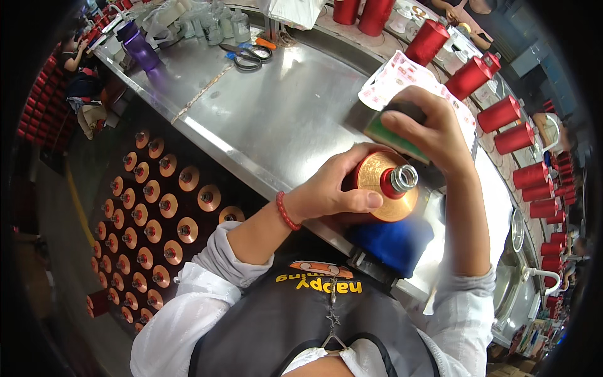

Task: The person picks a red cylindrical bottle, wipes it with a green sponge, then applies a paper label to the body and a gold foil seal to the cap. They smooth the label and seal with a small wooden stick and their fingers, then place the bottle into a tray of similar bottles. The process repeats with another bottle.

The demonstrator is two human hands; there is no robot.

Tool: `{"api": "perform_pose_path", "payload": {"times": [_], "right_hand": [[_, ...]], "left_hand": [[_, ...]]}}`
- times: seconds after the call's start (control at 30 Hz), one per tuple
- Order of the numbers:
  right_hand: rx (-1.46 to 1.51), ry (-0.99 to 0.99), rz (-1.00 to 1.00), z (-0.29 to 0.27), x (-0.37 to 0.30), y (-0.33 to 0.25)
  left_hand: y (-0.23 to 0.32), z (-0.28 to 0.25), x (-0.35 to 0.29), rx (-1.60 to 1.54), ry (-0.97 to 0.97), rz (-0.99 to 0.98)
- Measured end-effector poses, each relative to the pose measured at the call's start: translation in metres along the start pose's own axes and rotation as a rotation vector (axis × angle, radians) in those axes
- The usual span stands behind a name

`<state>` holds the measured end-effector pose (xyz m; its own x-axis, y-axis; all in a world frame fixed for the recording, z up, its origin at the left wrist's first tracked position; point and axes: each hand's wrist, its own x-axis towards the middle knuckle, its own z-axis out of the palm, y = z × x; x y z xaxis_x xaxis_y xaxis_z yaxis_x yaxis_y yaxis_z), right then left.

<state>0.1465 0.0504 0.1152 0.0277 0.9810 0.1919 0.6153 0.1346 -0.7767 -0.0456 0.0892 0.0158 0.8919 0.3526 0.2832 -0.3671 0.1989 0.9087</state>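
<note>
My left hand is wrapped round a red bottle, thumb across its gold shoulder. The threaded clear glass neck points up and to the right, uncapped. Just above the bottle, my right hand grips a green and dark sponge-like block, slightly blurred; whether it touches the bottle I cannot tell. Below the bottle is a rounded blue thing, partly hidden by it. A pink-and-white printed sheet lies beyond my right hand.
On the metal bench lie black-handled scissors, near a purple bottle and small clear bottles. Many red bottles with gold shoulders stand below on the left. A curved line carries red bottles on the right; people work beyond.
</note>
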Motion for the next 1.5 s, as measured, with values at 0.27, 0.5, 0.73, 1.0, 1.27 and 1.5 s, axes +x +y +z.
{"api": "perform_pose_path", "payload": {"times": [0.27,0.5,0.73,1.0,1.27,1.5], "right_hand": [[-0.086,-0.052,-0.007,0.006,-0.002,0.0],[-0.079,-0.228,-0.07,0.007,0.017,-0.006],[-0.349,-0.148,0.049,0.005,0.02,-0.011],[0.148,-0.137,-0.049,-0.003,0.008,-0.004],[-0.079,-0.341,-0.271,0.009,0.023,-0.009],[-0.016,-0.12,0.0,0.01,0.007,-0.004]], "left_hand": [[-0.012,0.02,-0.014,0.22,0.303,0.139],[-0.003,0.014,-0.007,0.014,0.161,0.062],[0.001,0.012,-0.004,-0.074,0.138,0.046],[-0.005,-0.002,-0.015,0.116,0.241,0.13],[-0.003,0.002,-0.006,-0.02,0.085,0.044],[0.002,0.006,-0.003,-0.048,0.125,-0.03]]}}
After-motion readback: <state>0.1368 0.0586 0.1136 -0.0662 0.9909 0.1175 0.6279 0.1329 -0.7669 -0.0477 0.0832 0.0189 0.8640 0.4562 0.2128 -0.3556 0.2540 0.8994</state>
